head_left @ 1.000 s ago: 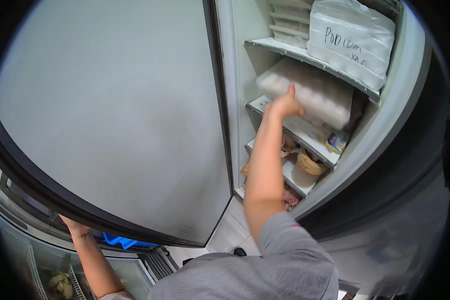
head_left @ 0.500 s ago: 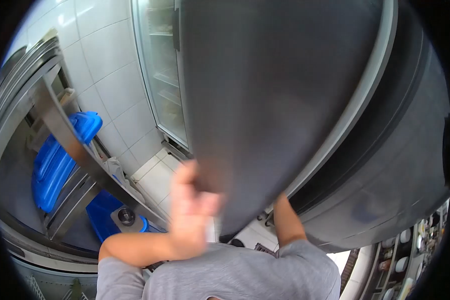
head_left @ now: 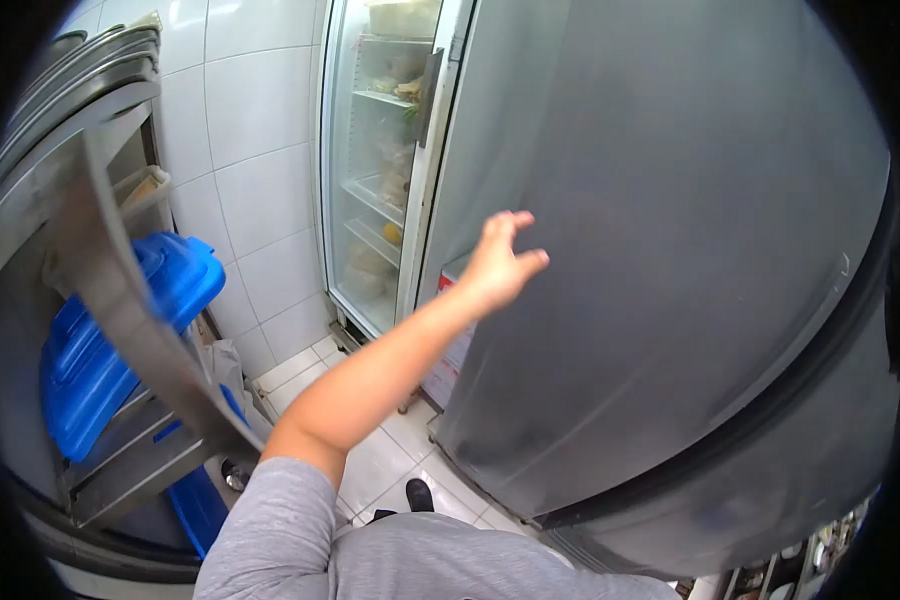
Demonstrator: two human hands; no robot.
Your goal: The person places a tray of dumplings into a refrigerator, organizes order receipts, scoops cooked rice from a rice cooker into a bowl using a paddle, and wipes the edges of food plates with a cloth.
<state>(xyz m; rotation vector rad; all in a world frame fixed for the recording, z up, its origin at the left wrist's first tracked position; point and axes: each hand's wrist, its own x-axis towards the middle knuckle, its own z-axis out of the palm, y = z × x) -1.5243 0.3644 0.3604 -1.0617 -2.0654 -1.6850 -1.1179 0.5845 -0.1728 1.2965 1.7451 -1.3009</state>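
Note:
My left hand (head_left: 502,262) stretches forward with its fingers apart and nothing in them. It is close to the left edge of a tall dark grey fridge door (head_left: 670,250); whether the fingertips touch it, I cannot tell. That door now lies against its cabinet, beside a second grey door (head_left: 750,510) at the lower right. Nowhere in view is my right hand.
A glass-door fridge (head_left: 375,180) with food on its shelves stands ahead against a tiled wall. On the left, a metal rack (head_left: 130,260) holds blue plastic lids (head_left: 95,345) and stacked metal trays (head_left: 80,85). White floor tiles (head_left: 380,465) lie below.
The grey fridge door has swung from open to shut. My left hand has moved forward and right, its arm straightening. My right forearm has gone out of view.

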